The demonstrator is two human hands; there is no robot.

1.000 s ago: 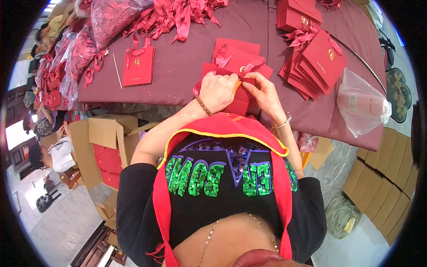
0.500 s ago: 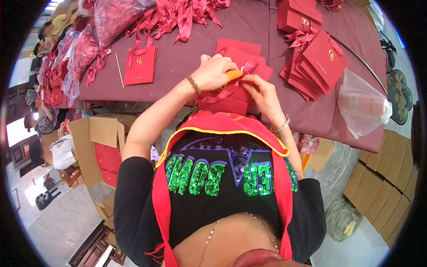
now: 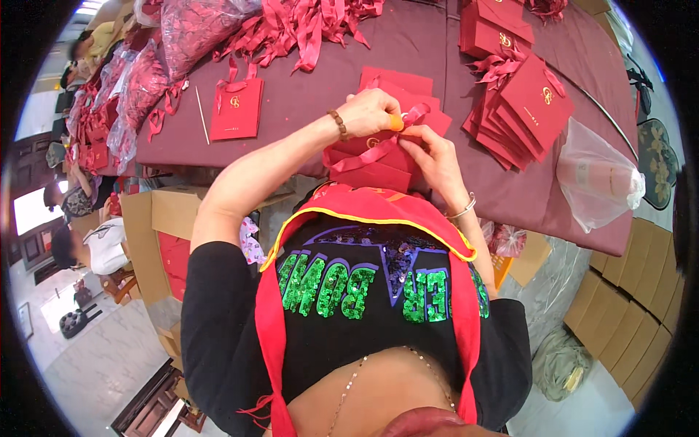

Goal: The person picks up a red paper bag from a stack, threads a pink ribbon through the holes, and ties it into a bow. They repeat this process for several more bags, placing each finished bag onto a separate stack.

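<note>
Fingers of both hands meet on a red ribbon (image 3: 378, 149) at the top of a flat red paper gift bag (image 3: 371, 171), which lies at the near edge of the table (image 3: 306, 95), just in front of the person's chest. The left hand (image 3: 371, 113) comes in from above the bag, closed round the ribbon near its upper end, with an orange cover on one fingertip (image 3: 395, 122) and a beaded bracelet (image 3: 336, 125) on the wrist. The right hand (image 3: 435, 156) sits just beside it, its fingertips pinched on the same ribbon where it crosses the bag's top edge; a thin bangle (image 3: 462, 211) rings that wrist. How tightly either hand grips cannot be told, but both are closed on the ribbon and touching each other.

Under and behind the held bag lie a few more flat red bags (image 3: 397, 80). To the right, a fanned stack of finished bags (image 3: 528, 105) with ribbon handles rests on the dark maroon tablecloth, and further right a clear plastic bag (image 3: 597, 175) sits near the table's corner. To the left, a single red bag (image 3: 235, 108) lies apart with a thin pale stick (image 3: 202, 113) just beside it. A heap of loose red ribbons (image 3: 306, 25) fills the far side. Open cardboard boxes (image 3: 156, 233) stand on the floor at the left.
</note>
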